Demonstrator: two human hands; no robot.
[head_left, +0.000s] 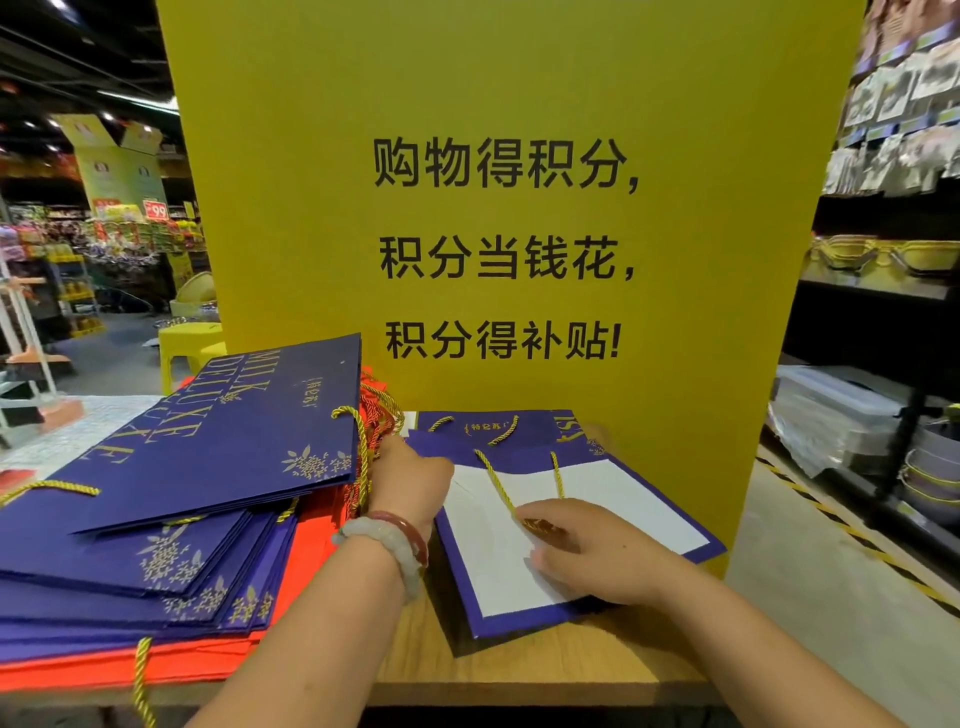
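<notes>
Lower centre, blue bag (597, 483) half open on the counter (519, 670). Left hand (410, 480) grips its edge. Right hand (597, 551) presses inside; I can't tell its grip. Next I'd spread the mouth.

Purple paper bag (582, 525), half-open – flat on table

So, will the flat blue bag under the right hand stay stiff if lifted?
The blue paper bag lies folded flat with crisp edges, so it probably stays stiff and light. Its gold cord handles look loose and would likely dangle. It may slide easily on the wooden table.
</notes>
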